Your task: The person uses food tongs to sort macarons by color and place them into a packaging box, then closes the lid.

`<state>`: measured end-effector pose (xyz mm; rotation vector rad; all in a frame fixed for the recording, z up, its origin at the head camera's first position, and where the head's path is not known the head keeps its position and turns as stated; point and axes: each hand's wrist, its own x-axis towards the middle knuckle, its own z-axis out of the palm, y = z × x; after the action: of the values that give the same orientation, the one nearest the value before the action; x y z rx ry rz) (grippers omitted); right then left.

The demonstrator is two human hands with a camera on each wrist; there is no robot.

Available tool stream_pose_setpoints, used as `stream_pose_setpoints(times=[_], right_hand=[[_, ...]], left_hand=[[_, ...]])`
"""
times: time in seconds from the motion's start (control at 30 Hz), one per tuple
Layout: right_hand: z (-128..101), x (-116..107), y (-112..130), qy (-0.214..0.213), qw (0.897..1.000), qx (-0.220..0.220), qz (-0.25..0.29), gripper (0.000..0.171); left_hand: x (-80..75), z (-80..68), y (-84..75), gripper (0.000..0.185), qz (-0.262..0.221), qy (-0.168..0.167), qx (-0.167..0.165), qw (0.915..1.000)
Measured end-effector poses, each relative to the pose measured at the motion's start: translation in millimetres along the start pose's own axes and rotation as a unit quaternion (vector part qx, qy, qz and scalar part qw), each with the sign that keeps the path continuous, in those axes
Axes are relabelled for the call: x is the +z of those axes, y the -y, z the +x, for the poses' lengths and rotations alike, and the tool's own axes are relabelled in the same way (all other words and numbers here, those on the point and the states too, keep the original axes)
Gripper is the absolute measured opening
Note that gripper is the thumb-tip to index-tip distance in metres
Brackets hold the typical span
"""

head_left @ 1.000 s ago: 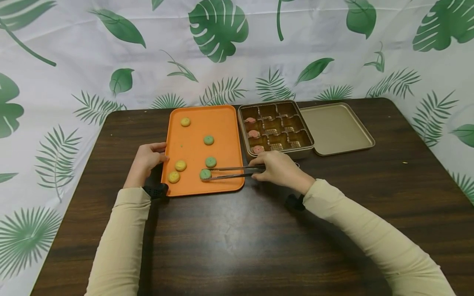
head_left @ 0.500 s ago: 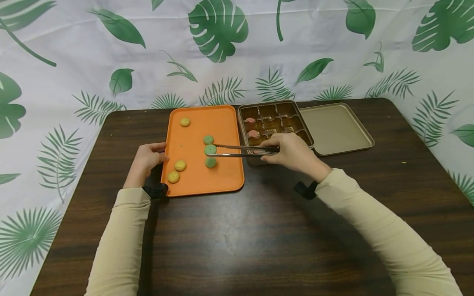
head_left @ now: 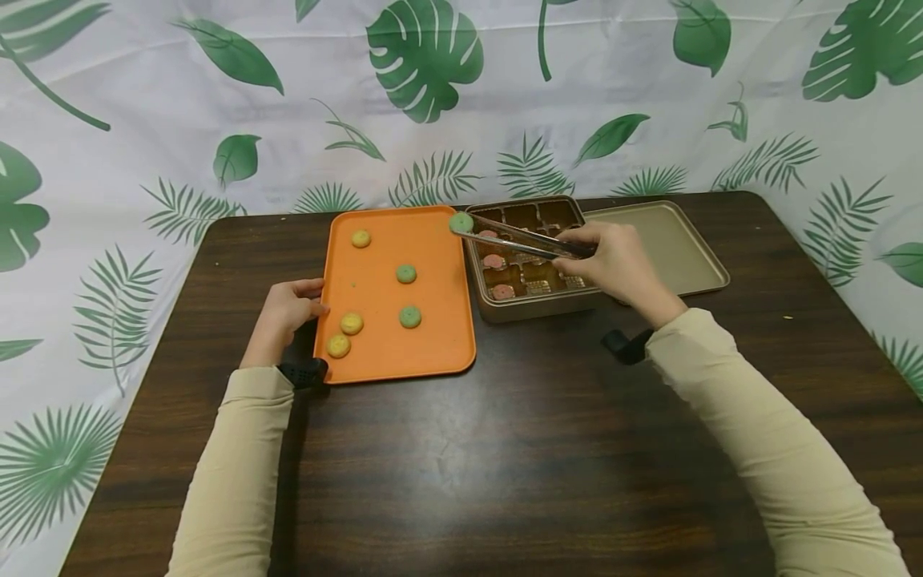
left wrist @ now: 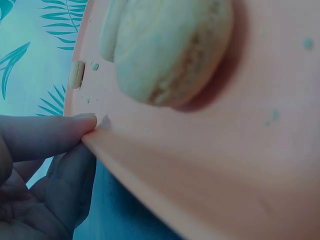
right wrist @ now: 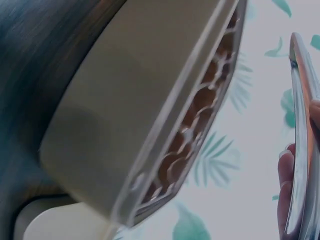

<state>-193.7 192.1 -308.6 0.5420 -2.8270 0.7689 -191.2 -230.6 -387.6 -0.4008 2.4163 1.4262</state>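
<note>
The left hand (head_left: 283,314) pinches the orange tray (head_left: 382,353) by its left rim. The right hand (head_left: 613,260), fingers curled, grips metal tongs (head_left: 508,246) clasping a green macaron (head_left: 461,223) at the far left corner of the box (head_left: 534,305), height unclear; that hand hides part of the box's right side.

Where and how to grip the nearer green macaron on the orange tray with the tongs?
Likely its round side edge: bring the tongs, once free, in low from the right, one arm on the near side, one on the far. The green macaron lies flat, touching no other, with bare orange tray on its right, toward the right hand.
</note>
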Motion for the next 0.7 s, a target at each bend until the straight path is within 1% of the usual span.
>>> stream_pose_setpoints(times=[0.27,0.47,0.57,0.7], right_hand=[[0,-2,-23,-0.005,0.998,0.06,-0.008,0.034],[-1,-3,-39,0.015,0.992,0.125,-0.005,0.037],[-1,-2,-46,0.016,0.991,0.136,-0.009,0.038],[-2,-2,-52,0.012,0.99,0.14,-0.016,0.036]], left_hand=[[0.3,0.3,0.7,0.058,-0.004,0.002,0.005,1.0],[0.9,1.1,1.5,0.057,-0.004,-0.001,0.005,1.0],[0.9,0.8,1.5,0.057,-0.006,-0.001,0.005,1.0],[0.4,0.3,1.6,0.057,-0.006,0.002,0.003,1.0]])
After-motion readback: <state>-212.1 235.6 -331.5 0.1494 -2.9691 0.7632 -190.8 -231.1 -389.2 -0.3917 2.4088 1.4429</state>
